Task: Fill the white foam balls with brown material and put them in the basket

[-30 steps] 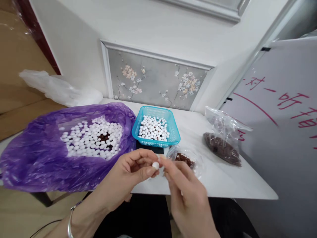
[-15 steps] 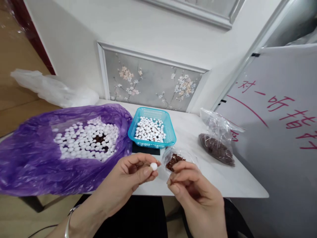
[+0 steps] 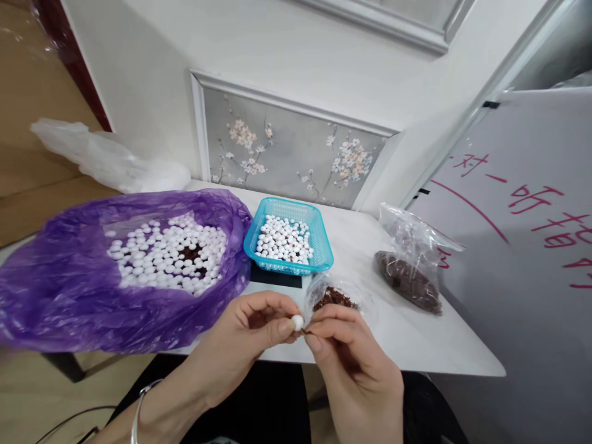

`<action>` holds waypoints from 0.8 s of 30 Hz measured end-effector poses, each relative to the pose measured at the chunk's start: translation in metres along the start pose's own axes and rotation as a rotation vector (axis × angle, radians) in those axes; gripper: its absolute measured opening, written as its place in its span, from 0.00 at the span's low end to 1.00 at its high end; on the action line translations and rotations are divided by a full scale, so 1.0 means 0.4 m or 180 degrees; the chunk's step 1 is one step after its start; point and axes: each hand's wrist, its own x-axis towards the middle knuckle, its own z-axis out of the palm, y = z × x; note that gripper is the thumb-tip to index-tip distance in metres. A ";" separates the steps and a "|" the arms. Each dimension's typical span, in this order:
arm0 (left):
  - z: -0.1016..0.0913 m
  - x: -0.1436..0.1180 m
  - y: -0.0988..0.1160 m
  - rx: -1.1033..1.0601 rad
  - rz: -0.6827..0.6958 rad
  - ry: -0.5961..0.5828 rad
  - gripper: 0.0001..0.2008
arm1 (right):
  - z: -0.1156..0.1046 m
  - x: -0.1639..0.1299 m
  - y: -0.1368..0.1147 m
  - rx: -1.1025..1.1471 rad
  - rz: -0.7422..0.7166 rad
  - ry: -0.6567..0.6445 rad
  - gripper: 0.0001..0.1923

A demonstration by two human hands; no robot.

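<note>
My left hand (image 3: 259, 333) pinches a small white ball (image 3: 298, 322) between thumb and fingertips, above the table's front edge. Close against the ball's right side, my right hand (image 3: 349, 351) is closed, with a tiny brown piece (image 3: 305, 332) at its fingertips; its exact shape is too small to make out. Just behind the right hand lies a clear plastic bag or bowl holding reddish-brown bits (image 3: 335, 297), partly covered by the fingers. Beyond my hands stands a turquoise basket (image 3: 327, 246) with many white balls, some showing brown specks.
A purple plastic bag (image 3: 74, 265) spreads over the table's left side, its opening full of white balls with brown bits among them. On the right sits a clear bag of brown material (image 3: 407, 280). A whiteboard (image 3: 485, 296) stands beside the white table (image 3: 444, 345).
My right hand has moved left, bringing its fingertips from a gap away to the white ball. My left hand still holds the ball. The view has shifted slightly.
</note>
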 end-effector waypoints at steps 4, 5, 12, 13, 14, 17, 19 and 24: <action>-0.004 -0.003 0.004 0.0241 0.0134 0.0029 0.05 | 0.001 -0.001 0.001 -0.0115 -0.0089 -0.0019 0.07; -0.006 -0.003 0.004 0.0305 0.0190 0.0025 0.04 | 0.002 -0.001 0.001 -0.0144 -0.0117 -0.0024 0.07; -0.022 -0.007 -0.001 0.0538 0.0460 -0.0043 0.01 | 0.009 0.000 -0.002 -0.0197 -0.0293 -0.0062 0.07; -0.023 -0.008 0.000 0.0569 0.0483 -0.0040 0.01 | 0.009 0.000 -0.002 -0.0208 -0.0313 -0.0054 0.07; -0.023 -0.008 0.000 0.0604 0.0501 -0.0033 0.02 | 0.010 0.001 -0.002 -0.0222 -0.0330 -0.0049 0.07; -0.023 -0.010 0.003 0.0731 0.0567 -0.0045 0.02 | 0.009 0.002 -0.003 -0.0269 -0.0388 -0.0072 0.07; -0.022 -0.011 0.005 0.0802 0.0607 -0.0053 0.02 | 0.009 0.002 -0.003 -0.0306 -0.0406 -0.0099 0.07; -0.017 -0.010 0.001 0.0751 0.0495 0.0028 0.01 | 0.011 0.004 0.005 -0.0060 -0.0103 -0.0272 0.06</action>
